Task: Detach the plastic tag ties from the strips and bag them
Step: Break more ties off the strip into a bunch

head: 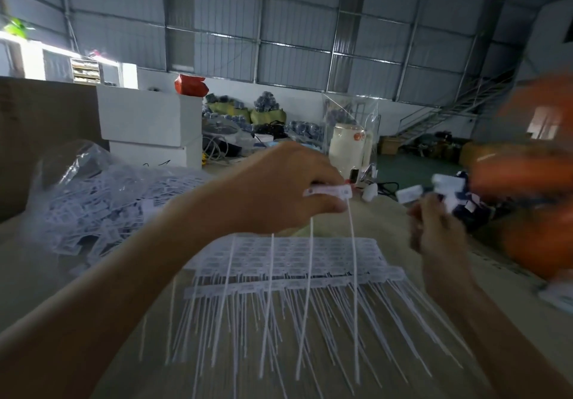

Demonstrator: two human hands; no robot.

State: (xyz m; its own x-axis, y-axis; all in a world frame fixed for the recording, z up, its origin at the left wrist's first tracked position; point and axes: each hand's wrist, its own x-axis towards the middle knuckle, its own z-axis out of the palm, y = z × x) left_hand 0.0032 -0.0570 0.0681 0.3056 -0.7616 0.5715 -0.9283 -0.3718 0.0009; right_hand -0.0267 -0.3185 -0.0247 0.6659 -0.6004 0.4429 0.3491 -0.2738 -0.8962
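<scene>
The left hand (pixel 279 190) pinches a strip of plastic tag ties (pixel 328 192) by its head bar, tails hanging straight down. The right hand (pixel 434 228), blurred, grips a few detached ties (pixel 440 189) beside it. Directly below both hands, more strips (pixel 288 262) lie stacked on the surface (pixel 77 274), tails pointing toward the person. The clear bag (pixel 93 193) of loose ties sits well to the left, nearer the left hand, so bagging likely means a reach that way.
</scene>
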